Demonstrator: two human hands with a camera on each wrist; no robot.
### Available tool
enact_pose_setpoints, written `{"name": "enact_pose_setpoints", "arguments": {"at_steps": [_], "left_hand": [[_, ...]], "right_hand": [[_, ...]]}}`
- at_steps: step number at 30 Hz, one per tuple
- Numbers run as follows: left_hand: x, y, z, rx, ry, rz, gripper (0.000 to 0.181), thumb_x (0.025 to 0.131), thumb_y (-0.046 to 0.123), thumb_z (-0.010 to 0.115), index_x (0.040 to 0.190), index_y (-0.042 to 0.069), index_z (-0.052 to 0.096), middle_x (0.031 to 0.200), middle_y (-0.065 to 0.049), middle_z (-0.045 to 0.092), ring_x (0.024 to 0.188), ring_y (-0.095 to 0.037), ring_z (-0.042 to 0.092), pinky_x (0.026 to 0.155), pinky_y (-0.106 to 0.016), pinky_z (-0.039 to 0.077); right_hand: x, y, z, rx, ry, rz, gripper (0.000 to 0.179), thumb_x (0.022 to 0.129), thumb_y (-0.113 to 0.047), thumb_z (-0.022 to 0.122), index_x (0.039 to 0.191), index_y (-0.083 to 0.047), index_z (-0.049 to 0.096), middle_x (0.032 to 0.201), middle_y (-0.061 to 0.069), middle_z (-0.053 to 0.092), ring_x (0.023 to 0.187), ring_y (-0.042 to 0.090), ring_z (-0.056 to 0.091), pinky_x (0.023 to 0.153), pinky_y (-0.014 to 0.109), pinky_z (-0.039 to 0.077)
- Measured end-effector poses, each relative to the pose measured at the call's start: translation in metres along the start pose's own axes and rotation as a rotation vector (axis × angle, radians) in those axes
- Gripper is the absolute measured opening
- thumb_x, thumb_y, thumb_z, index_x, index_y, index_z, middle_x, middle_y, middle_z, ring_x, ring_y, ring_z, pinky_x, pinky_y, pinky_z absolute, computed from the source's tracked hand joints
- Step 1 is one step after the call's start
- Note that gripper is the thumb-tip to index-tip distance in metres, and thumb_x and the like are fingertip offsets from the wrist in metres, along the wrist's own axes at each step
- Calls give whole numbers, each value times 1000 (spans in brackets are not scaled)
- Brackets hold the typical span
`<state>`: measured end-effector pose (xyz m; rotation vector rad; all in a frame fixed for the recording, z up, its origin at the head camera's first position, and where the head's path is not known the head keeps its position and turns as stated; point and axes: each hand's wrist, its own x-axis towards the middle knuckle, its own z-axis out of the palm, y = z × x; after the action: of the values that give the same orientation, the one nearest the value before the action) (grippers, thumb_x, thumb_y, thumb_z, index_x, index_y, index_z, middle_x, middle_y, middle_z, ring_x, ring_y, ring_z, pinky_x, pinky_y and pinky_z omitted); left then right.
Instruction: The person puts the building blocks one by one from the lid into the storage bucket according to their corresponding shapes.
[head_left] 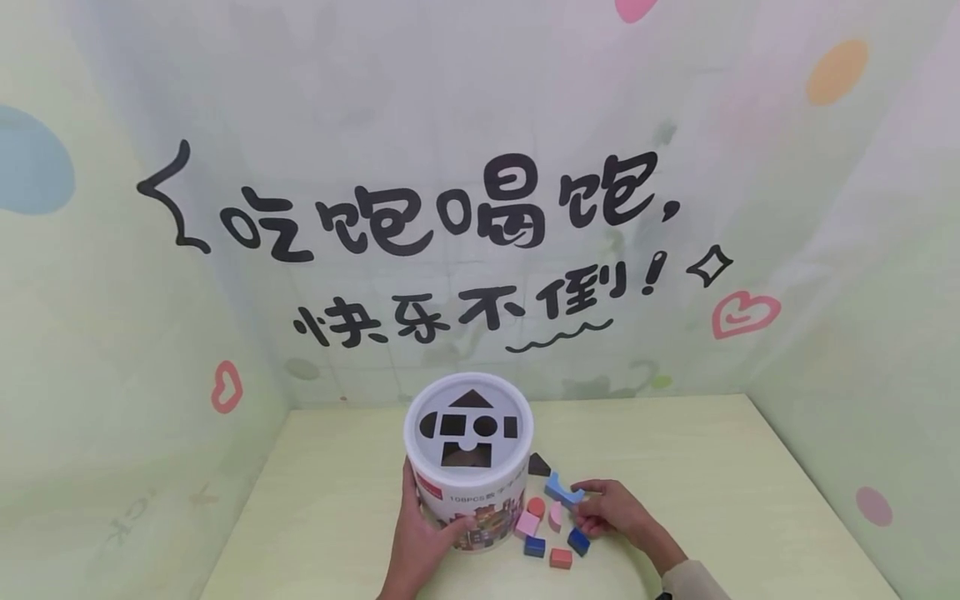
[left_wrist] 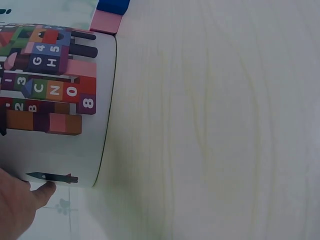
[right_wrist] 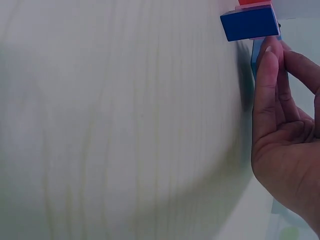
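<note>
A white block bucket (head_left: 487, 500) stands on the table, its lid (head_left: 468, 478) cut with several shaped holes. My left hand (head_left: 423, 537) grips its left side, the thumb across the printed front; part of that hand also shows against the bucket (left_wrist: 55, 155) in the left wrist view. To the right of the bucket, my right hand (head_left: 613, 510) pinches a light blue arch block (head_left: 558, 489) between thumb and fingers. In the right wrist view the fingers of the right hand (right_wrist: 287, 120) largely hide that block, and a dark blue block (right_wrist: 250, 23) appears close by the fingertips.
Loose blocks lie between bucket and right hand: a dark triangle (head_left: 538, 465), an orange-red round block (head_left: 536, 506), a pink block (head_left: 527, 524), a pink curved block (head_left: 555, 517), two dark blue blocks (head_left: 534, 547) and a red block (head_left: 561, 558). A printed backdrop (head_left: 450, 100) surrounds the table (head_left: 675, 450).
</note>
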<state>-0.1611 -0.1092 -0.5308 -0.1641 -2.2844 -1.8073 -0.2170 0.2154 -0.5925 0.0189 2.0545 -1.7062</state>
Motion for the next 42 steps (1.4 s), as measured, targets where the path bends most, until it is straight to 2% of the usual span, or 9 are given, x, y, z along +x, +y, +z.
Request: {"name": "enact_pose_setpoints", "arguments": {"at_steps": [8,15,22,24,32,37,42], "left_hand": [[0,-2,1,-1,6,24,121,57,28,86,146,32,4,141,2,31,127,-27,29,101,-58,22],[0,-2,1,-12,2,22,121,57,26,87,145,34,4,141,4,31,127,-25,29,101,-57,22],[0,0,0,2,8,25,121,57,28,87,145,34,4,142,2,30,127,-27,29,100,-59,23],[1,-4,1,-5,9,32,121,57,29,87,145,34,4,142,2,30,128,-27,28,100,-60,22],[4,-36,2,14,19,-2,124,52,36,87,145,38,4,139,12,32,126,-23,31,98,-59,25],[6,-39,4,-4,13,22,124,53,33,88,145,37,4,140,12,30,127,-22,30,99,-59,23],[7,-36,5,-2,11,14,125,53,33,87,145,38,2,141,15,28,129,-19,26,101,-58,21]], "right_hand": [[-2,-5,1,-24,4,-18,41,84,-15,63,117,7,53,72,11,63,56,17,60,54,30,55],[-2,-10,-1,-59,12,-58,35,86,-14,60,114,6,56,70,11,62,57,18,60,56,32,55],[-1,-10,-4,-45,3,-67,37,86,-15,60,116,7,55,72,11,63,58,17,59,58,33,56],[-1,-10,-5,-47,9,-66,38,86,-15,60,117,6,54,72,12,63,58,18,59,58,33,56],[-3,-16,-6,-60,1,-98,45,86,-19,61,120,7,52,72,12,63,60,20,60,59,34,56],[-7,-26,-8,-73,-7,-121,43,86,-22,61,119,6,54,72,13,63,60,20,60,60,35,56],[-12,-42,-7,-69,-23,-147,39,87,-21,60,116,5,55,72,14,63,60,21,60,61,38,56]]}}
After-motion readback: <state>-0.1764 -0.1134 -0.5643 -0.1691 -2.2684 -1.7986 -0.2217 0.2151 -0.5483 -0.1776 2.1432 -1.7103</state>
